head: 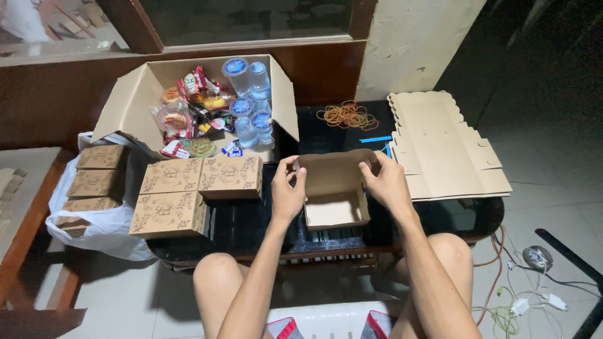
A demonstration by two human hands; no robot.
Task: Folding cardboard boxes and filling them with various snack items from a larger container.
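A small brown cardboard box (pixel 333 198) stands half folded on the dark glass table (pixel 239 223), its white inside showing. My left hand (pixel 286 188) grips its left wall and rear flap. My right hand (pixel 387 182) grips the right wall, fingers curled over the top flap. Both hands hold the box between them, just above my knees.
Three closed printed boxes (pixel 198 191) lie left of the hands. Behind them an open carton (pixel 135 103) holds snacks and water cups (pixel 251 100). Flat box blanks (pixel 443 147) lie at right, rubber bands (pixel 347 115) behind. A white bag (pixel 94 220) holds more boxes. Cables (pixel 527 295) lie on the floor.
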